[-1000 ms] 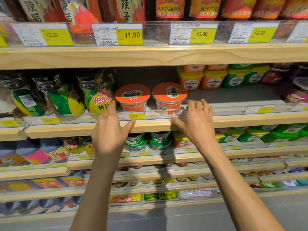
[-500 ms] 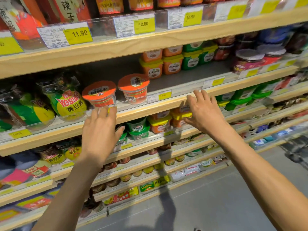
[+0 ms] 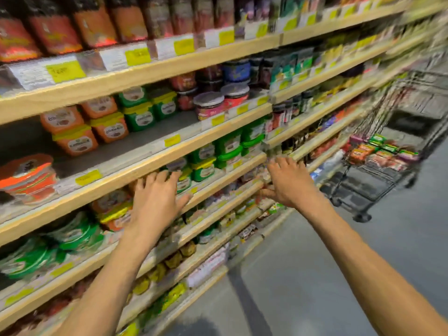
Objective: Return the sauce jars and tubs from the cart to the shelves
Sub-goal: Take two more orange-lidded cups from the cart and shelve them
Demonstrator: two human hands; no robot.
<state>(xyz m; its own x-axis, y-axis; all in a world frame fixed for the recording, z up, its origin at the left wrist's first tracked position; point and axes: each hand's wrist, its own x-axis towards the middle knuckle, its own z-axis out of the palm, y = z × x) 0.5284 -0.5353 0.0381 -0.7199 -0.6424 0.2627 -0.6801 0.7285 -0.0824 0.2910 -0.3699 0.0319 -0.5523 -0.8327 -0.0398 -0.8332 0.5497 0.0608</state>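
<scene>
Shelves (image 3: pixel 155 163) left; cart (image 3: pixel 388 151) right, tubs (image 3: pixel 378 151) inside.

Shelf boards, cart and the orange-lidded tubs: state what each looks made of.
Shelf boards: pale wood or wood-look laminate, matte, with faint grain.
Cart: dark metal wire, judging by its thin crossed rods.
Orange-lidded tubs: probably clear, glossy plastic under an opaque orange lid; blur leaves it uncertain.

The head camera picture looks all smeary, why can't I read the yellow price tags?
Head view: motion blur smears everything, worst at the right by the cart; the price tags are unreadable; the left hand and right hand stay fairly sharp; wide-angle lens tilts and bends the shelves.
</scene>
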